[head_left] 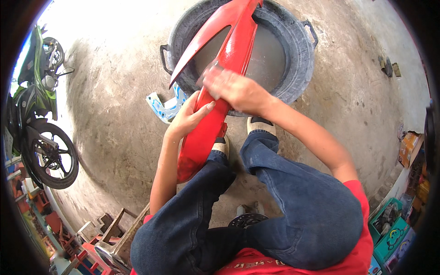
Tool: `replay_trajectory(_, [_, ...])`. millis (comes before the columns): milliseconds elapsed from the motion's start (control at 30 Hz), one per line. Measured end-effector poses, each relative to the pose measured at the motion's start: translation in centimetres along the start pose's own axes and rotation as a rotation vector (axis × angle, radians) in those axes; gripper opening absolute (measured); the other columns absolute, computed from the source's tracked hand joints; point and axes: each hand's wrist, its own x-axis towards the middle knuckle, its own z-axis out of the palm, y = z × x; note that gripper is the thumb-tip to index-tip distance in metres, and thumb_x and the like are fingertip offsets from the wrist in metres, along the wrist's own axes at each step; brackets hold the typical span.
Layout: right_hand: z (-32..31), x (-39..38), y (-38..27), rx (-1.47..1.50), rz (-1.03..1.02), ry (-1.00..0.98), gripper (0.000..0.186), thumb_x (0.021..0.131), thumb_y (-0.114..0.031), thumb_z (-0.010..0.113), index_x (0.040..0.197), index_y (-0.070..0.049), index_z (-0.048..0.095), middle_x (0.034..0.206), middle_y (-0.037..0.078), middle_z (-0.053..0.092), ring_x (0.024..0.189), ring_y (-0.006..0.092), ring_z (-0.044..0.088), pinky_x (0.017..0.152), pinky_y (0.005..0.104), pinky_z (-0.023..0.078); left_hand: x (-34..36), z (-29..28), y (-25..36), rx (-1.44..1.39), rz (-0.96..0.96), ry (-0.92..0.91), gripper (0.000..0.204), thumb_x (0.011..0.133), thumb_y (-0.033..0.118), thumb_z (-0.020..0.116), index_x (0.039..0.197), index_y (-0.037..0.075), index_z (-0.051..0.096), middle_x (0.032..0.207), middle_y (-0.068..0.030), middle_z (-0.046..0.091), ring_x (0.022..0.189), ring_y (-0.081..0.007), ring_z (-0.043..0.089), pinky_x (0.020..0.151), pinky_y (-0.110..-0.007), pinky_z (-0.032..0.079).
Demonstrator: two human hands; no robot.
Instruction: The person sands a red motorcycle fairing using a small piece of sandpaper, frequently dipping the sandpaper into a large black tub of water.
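Observation:
A long red plastic panel [199, 142] with a forked, pointed upper end slants over a grey tub [300, 64] of cloudy water. My left hand [192, 114] grips the panel's middle along its left side, thumb on top. My right hand [231, 89] is pressed on the panel just above it, fingers closed over a blurred greyish piece that I cannot make out. The panel's lower end lies by my left leg. A white and blue patterned piece [160, 105] lies on the floor beside the tub, partly hidden.
A green and black motorbike [43, 105] stands at the left. Wooden items and stools [114, 229] are at lower left, teal boxes [389, 238] and cardboard [408, 151] along the right wall. My bent legs and shoes frame the panel. A dark disc [245, 218] lies below me on the concrete floor.

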Motion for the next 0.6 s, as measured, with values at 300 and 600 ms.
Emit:
replay_trajectory(300, [0.6, 0.0, 2.7, -0.07, 0.146, 0.088, 0.05, 0.098, -0.009, 0.052, 0.146, 0.003, 0.056, 0.146, 0.021, 0.062, 0.137, 0.0327, 0.06, 0.118, 0.0438, 0.047, -0.1, -0.1, -0.1, 0.089, 0.05, 0.002, 0.045, 0.106, 0.025, 0.069, 0.14, 0.0, 0.055, 0.128, -0.0065, 0.065, 0.118, -0.0112, 0.059, 0.104, -0.031, 0.048])
replay_trajectory(600, [0.3, -0.4, 5.8, -0.229, 0.173, 0.078, 0.05, 0.099, -0.013, 0.053, 0.146, 0.002, 0.057, 0.146, 0.021, 0.062, 0.137, 0.0327, 0.06, 0.116, 0.0414, 0.049, 0.1, 0.1, -0.3, 0.046, 0.076, -0.011, 0.048, 0.106, 0.023, 0.068, 0.144, -0.001, 0.052, 0.131, -0.0075, 0.065, 0.119, -0.0117, 0.059, 0.105, -0.032, 0.048])
